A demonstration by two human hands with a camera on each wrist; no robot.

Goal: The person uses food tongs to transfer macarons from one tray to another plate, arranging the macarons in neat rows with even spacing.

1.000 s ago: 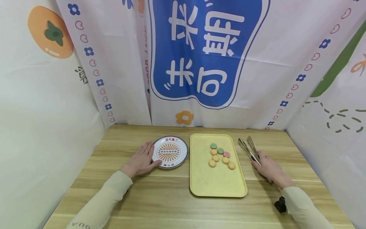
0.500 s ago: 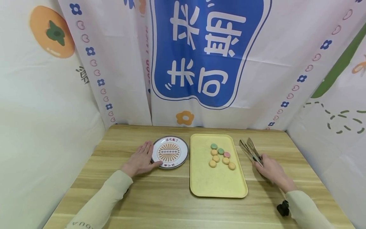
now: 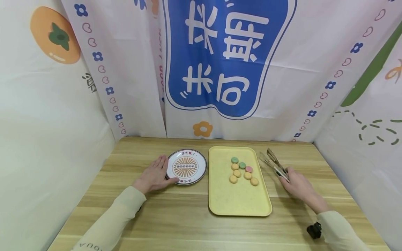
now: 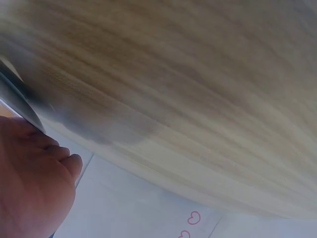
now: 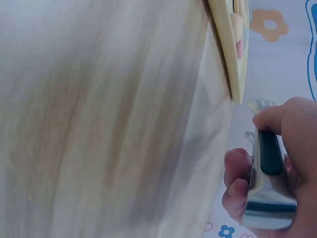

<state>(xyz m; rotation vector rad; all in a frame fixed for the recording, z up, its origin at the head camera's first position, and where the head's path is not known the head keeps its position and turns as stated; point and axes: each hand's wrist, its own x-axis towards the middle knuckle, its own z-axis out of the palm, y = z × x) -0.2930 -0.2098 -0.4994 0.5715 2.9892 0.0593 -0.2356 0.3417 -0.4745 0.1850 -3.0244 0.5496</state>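
Note:
My left hand [image 3: 154, 177] lies at the left edge of a white plate [image 3: 198, 160] with a printed sunburst, its fingers straight along the rim and its thumb at the near edge. The left wrist view catches this hand [image 4: 37, 178] beside the plate's dark rim. On the right, my right hand [image 3: 299, 186] grips metal tongs [image 3: 276, 160], whose arms stand apart with nothing between the tips. The right wrist view shows thumb and fingers wrapped round the dark-inlaid tongs handle [image 5: 270, 153]. Green, pink and pale orange macarons [image 3: 237, 173] sit on a yellow tray [image 3: 240, 202].
The tray stands mid-table, between the plate and the tongs. Beneath everything is a wooden tabletop [image 3: 176, 223]. Printed cloth [image 3: 141, 87] hangs behind the table and at both sides. A black device [image 3: 314, 230] is at the right wrist.
The tongs have swung, bringing their tips left, close to the tray's right edge. My right wrist has shifted slightly right. My left hand and the plate stay where they were.

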